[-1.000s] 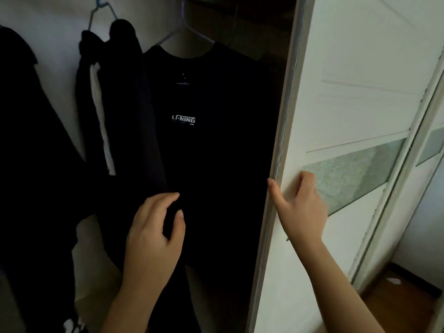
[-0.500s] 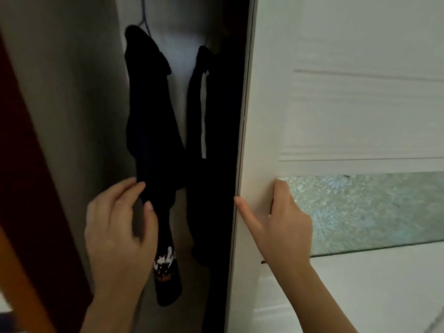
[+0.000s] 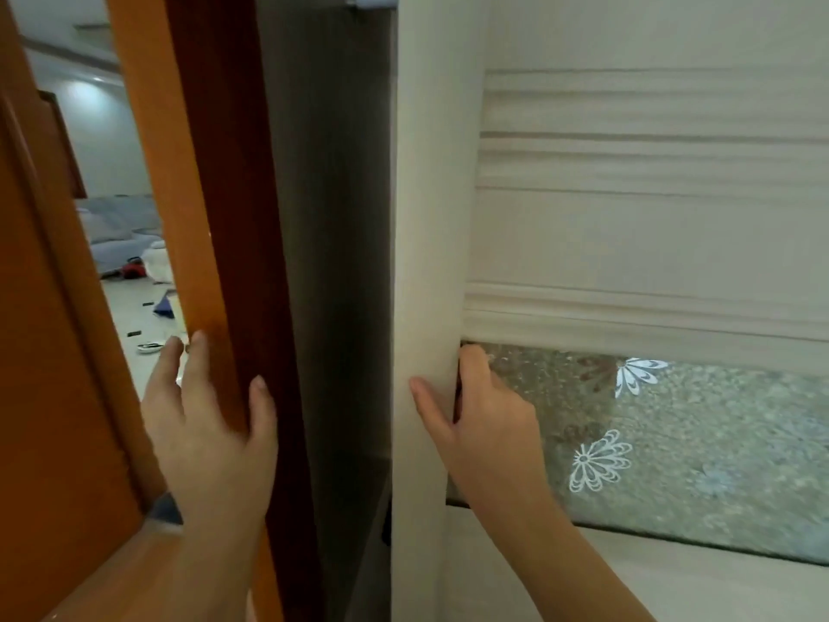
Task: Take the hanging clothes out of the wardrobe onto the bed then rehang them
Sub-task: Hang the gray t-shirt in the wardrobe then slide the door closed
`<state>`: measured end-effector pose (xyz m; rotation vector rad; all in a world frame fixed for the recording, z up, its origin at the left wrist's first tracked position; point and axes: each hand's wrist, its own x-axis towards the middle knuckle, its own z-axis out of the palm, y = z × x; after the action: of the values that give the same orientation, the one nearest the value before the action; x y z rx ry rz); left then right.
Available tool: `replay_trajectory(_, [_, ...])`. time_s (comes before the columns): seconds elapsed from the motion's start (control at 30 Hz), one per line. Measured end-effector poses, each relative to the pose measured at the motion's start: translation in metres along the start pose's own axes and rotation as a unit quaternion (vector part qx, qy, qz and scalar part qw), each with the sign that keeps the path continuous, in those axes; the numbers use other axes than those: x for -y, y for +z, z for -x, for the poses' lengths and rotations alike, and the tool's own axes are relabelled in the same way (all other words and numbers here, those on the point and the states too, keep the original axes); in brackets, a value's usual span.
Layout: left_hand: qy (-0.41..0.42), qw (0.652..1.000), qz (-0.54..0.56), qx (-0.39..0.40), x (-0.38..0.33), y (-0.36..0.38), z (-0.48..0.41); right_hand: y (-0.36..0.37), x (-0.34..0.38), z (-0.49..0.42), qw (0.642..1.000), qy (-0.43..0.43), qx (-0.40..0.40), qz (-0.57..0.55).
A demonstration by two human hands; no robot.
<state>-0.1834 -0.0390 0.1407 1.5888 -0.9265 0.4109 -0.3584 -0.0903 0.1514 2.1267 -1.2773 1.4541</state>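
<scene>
Hanging clothes are not in sight; by my judgement they hang inside the wardrobe, behind the white sliding wardrobe door (image 3: pixel 628 244) with its flower-patterned frosted glass panel (image 3: pixel 695 451). Left of that door stands an orange-brown wooden door frame (image 3: pixel 215 217), and between the two runs a narrow dark gap (image 3: pixel 345 262), too dim to see into. The right hand (image 3: pixel 489 433) pinches the door's upright edge strip, thumb flat on its front and fingers hooked into the recess at the glass. The left hand (image 3: pixel 211 437) lies with straight fingers against the wooden frame, holding nothing. To slide the door well, pull level along its track without twisting, and keep thumb and left fingers clear of the gap.
</scene>
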Motion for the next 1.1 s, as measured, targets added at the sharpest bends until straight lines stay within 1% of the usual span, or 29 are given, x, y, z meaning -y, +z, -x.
replay_trajectory(0.07, [-0.035, 0.998, 0.032, 0.034, 0.007, 0.001, -0.005, 0.012, 0.010, -0.004, 1.000, -0.023, 0.000, -0.012])
replay_trajectory(0.13, [-0.078, 0.991, 0.094, 0.058, 0.009, 0.001, -0.009, 0.022, 0.020, -0.008, 0.999, -0.037, -0.008, -0.024])
replay_trajectory(0.2, [-0.122, 0.979, 0.148, 0.069, 0.009, 0.001, -0.011, 0.032, 0.029, -0.012, 0.999, -0.042, -0.013, -0.032])
replay_trajectory(0.27, [-0.140, 0.974, 0.163, 0.072, 0.010, 0.002, -0.012, 0.041, 0.037, -0.014, 0.998, -0.050, -0.015, -0.034])
replay_trajectory(0.53, [-0.159, 0.971, 0.176, 0.038, 0.011, 0.006, -0.014, 0.068, 0.061, -0.018, 0.992, -0.105, -0.016, -0.069])
replay_trajectory(0.67, [-0.176, 0.967, 0.185, 0.028, 0.013, 0.005, -0.014, 0.078, 0.071, -0.019, 0.993, -0.109, -0.032, -0.036])
replay_trajectory(0.9, [-0.164, 0.967, 0.193, 0.020, 0.015, 0.008, -0.014, 0.085, 0.081, -0.019, 0.994, -0.098, -0.044, -0.018])
replay_trajectory(1.0, [-0.164, 0.967, 0.195, 0.015, 0.014, 0.010, -0.013, 0.081, 0.082, -0.020, 0.995, -0.094, -0.020, -0.031])
replay_trajectory(1.1, [-0.158, 0.969, 0.189, 0.022, 0.016, 0.009, -0.012, 0.077, 0.074, -0.014, 0.990, -0.117, 0.041, -0.070])
